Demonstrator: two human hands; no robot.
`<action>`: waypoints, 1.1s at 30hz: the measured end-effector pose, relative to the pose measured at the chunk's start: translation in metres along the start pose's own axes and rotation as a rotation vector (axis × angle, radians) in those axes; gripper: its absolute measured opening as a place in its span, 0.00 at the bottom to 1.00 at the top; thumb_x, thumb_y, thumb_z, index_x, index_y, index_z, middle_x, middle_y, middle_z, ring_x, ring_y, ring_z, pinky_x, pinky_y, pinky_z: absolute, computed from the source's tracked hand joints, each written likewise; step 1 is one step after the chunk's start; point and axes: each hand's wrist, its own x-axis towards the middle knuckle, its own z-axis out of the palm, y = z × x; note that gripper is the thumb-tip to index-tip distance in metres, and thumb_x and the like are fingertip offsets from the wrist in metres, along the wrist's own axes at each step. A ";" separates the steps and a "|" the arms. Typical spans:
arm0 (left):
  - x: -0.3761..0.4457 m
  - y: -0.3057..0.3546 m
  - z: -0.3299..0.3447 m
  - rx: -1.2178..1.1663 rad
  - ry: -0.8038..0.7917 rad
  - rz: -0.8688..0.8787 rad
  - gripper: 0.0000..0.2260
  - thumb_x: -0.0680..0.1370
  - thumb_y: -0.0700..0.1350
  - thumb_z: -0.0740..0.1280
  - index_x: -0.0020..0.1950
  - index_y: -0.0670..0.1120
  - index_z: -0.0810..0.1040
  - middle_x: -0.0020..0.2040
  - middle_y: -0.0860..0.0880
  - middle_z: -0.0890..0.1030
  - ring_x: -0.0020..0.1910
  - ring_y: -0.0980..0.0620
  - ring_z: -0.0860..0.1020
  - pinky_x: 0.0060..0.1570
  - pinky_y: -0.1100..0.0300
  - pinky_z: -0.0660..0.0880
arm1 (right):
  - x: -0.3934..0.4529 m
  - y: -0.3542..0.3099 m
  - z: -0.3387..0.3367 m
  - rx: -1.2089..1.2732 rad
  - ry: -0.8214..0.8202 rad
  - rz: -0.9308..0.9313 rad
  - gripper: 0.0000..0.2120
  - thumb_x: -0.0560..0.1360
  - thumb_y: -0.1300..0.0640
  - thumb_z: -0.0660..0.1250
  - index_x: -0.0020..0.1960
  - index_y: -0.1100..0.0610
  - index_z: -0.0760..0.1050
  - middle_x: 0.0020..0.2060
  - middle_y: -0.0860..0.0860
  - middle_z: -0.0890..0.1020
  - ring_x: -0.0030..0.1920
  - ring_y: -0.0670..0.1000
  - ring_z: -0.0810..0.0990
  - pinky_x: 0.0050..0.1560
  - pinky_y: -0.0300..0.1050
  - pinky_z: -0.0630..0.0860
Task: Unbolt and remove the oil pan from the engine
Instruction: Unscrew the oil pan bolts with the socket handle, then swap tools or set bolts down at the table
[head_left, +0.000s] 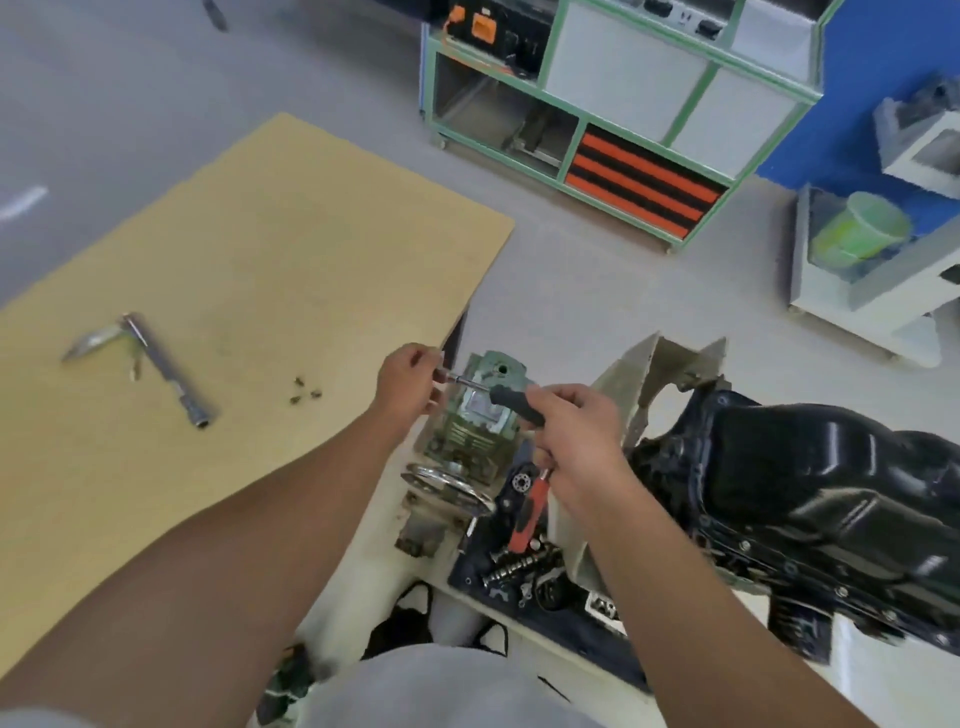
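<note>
Oil pan (810, 493) at 3 o'clock. Table (260, 249) at 9 o'clock, carrying wrench (166, 369) and bolts (306, 392). Cabinet (597, 104) at 12 o'clock, behind.

Tan board (270, 249), socket wrench (166, 371) and loose bolts (305, 389) on it

Both my forearms reach fwd, L hand (408, 382) pinching the tool's metal tip w/ fingers curled, R hand (576, 436) wrapped round its black handle.

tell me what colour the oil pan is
Glossy black, seen best in the head view: the oil pan sits at the right.
</note>
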 end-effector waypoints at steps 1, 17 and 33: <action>0.008 -0.010 -0.019 0.037 0.060 -0.004 0.09 0.85 0.46 0.62 0.47 0.45 0.77 0.42 0.42 0.83 0.29 0.47 0.79 0.25 0.59 0.73 | 0.001 0.003 0.015 -0.015 -0.012 0.005 0.06 0.79 0.60 0.72 0.52 0.62 0.78 0.42 0.63 0.83 0.22 0.47 0.67 0.22 0.40 0.65; 0.056 -0.104 -0.146 0.819 0.165 -0.257 0.13 0.82 0.37 0.60 0.65 0.36 0.76 0.65 0.34 0.78 0.64 0.33 0.78 0.55 0.47 0.76 | 0.014 0.049 0.072 -0.056 0.033 0.129 0.06 0.80 0.62 0.71 0.54 0.63 0.76 0.42 0.65 0.81 0.21 0.46 0.64 0.20 0.39 0.64; 0.021 -0.090 -0.083 0.642 -0.014 0.051 0.07 0.83 0.43 0.63 0.48 0.46 0.79 0.43 0.44 0.83 0.38 0.46 0.80 0.38 0.53 0.77 | 0.004 0.048 0.029 0.062 0.087 0.123 0.08 0.79 0.62 0.72 0.54 0.64 0.75 0.38 0.65 0.81 0.22 0.46 0.63 0.20 0.39 0.61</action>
